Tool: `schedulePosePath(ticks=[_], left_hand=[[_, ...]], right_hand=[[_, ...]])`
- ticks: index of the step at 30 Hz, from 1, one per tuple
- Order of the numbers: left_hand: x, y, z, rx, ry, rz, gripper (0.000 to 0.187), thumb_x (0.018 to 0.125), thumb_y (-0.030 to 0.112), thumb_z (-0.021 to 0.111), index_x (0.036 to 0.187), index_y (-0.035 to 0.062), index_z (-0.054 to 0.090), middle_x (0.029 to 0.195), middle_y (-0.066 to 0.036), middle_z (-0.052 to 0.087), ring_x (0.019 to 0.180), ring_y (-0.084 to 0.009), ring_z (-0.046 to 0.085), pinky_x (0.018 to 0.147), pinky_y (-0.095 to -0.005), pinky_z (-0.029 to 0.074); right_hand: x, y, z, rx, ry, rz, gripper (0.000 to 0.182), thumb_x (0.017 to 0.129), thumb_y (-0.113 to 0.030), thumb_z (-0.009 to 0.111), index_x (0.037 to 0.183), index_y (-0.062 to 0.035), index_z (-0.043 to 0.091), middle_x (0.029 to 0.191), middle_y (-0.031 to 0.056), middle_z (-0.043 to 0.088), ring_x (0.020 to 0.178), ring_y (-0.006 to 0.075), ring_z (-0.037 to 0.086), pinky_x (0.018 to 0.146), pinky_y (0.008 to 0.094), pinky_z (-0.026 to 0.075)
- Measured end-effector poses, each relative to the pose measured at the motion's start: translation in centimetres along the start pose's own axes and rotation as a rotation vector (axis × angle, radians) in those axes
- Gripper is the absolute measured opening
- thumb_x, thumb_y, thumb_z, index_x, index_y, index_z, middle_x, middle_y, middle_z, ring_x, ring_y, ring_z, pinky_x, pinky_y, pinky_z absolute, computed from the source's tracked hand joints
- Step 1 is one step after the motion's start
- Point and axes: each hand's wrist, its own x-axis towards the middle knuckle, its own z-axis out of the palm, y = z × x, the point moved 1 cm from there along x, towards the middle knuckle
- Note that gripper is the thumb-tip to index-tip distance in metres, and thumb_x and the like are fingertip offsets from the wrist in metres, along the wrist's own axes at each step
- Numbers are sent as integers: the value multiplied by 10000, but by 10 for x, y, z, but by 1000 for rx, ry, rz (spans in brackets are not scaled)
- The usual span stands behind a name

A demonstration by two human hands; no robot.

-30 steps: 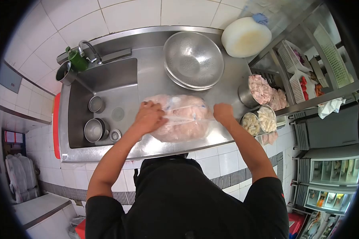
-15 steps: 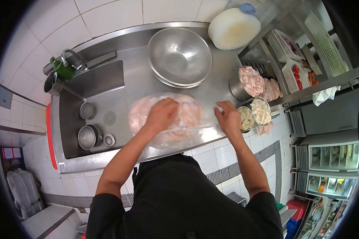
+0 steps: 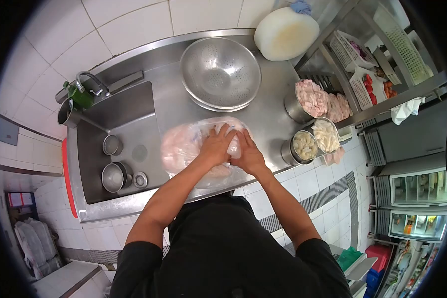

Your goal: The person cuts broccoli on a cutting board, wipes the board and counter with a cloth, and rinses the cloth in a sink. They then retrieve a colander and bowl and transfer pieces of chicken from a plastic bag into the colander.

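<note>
A clear plastic bag of pale pink raw meat (image 3: 179, 149) lies on the steel counter in front of me. My left hand (image 3: 217, 147) rests on its middle with the fingers curled into the plastic. Close beside it, my right hand (image 3: 248, 156) grips the bag's right part, thumb and fingers bent round a bunched bit of plastic. The fingertips nearly meet and partly hide what they pinch. Just beyond the bag sits a large perforated steel colander (image 3: 220, 74), resting on another bowl.
On the left is a sink (image 3: 141, 134) with small metal bowls (image 3: 113, 178). Right of my hands stand steel pots of raw meat (image 3: 310, 97) and pale pieces (image 3: 304, 145). A thick round white board (image 3: 286, 34) leans at the back, near a shelf with baskets (image 3: 350, 52).
My right hand has moved left from beside the pots onto the bag. My left hand has shifted slightly right and down, and now both hands are together on the plastic.
</note>
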Motion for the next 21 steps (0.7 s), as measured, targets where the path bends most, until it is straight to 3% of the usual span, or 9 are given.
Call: schedulePosePath(ticks=[5, 7, 9, 11, 15, 17, 18, 20, 21], left_hand=[[12, -20, -2, -370, -14, 8, 830, 614, 166, 832, 1368, 154, 485, 1369, -121, 479, 1194, -384, 511, 960, -475, 475], [15, -27, -4, -430, 58, 47, 789, 630, 146, 818, 1353, 137, 502, 1310, -134, 514, 1143, -343, 547, 926, -442, 489], [9, -36, -13, -497, 120, 74, 748, 646, 125, 804, 1339, 120, 520, 1250, -147, 549, 1092, -303, 584, 892, -408, 503], [-5, -44, -38, -1259, 14, -134, 629, 705, 92, 782, 1295, 79, 564, 1192, -126, 584, 1049, -220, 599, 874, -332, 505], [2, -76, -58, -1265, 190, -213, 607, 760, 72, 748, 1330, 104, 540, 1178, -98, 598, 1024, -174, 584, 827, -284, 503], [16, -72, -70, -599, 423, -156, 578, 779, 109, 720, 1328, 154, 545, 1244, -125, 585, 980, -271, 619, 836, -349, 524], [26, -69, -71, -599, 428, -157, 578, 779, 109, 720, 1328, 154, 545, 1244, -125, 585, 980, -271, 619, 836, -349, 524], [47, -69, -68, 34, 533, -205, 453, 768, 161, 747, 1207, 147, 639, 1181, -101, 601, 1004, -307, 612, 846, -405, 531], [56, -79, -63, 35, 536, -205, 453, 768, 161, 747, 1207, 147, 639, 1181, -101, 601, 1004, -307, 612, 846, -405, 531]], right_hand=[[12, -11, -4, -27, 57, 71, 851, 698, -261, 816, 1430, -117, 405, 1503, 192, 360, 1270, 351, 498, 1017, 402, 455], [22, -6, -12, 125, 189, -63, 667, 714, -199, 796, 1314, -81, 530, 1307, 195, 571, 1106, 350, 615, 925, 391, 500], [29, -2, -26, 258, 205, -29, 603, 715, -169, 787, 1266, -67, 563, 1197, 182, 626, 1066, 349, 632, 896, 377, 510], [24, 0, -37, 393, 209, 9, 541, 716, -138, 778, 1217, -53, 595, 1087, 169, 680, 1027, 348, 648, 866, 363, 520], [20, 15, -14, 588, 237, 2, 496, 740, -116, 715, 1213, -50, 581, 1134, 198, 655, 1062, 382, 616, 912, 385, 503], [9, 12, 8, 235, 274, -140, 498, 741, -94, 698, 1220, -59, 566, 1153, 198, 647, 1064, 380, 616, 921, 409, 496], [5, 7, 13, 233, 274, -145, 498, 741, -94, 698, 1220, -59, 566, 1153, 198, 647, 1064, 380, 616, 921, 409, 496], [1, -3, 17, 174, 230, 20, 487, 737, -61, 714, 1200, -45, 560, 1096, 189, 661, 1021, 392, 625, 903, 419, 502], [2, 0, 16, 173, 233, 18, 487, 737, -61, 714, 1200, -45, 560, 1096, 189, 661, 1021, 392, 625, 903, 419, 502]])
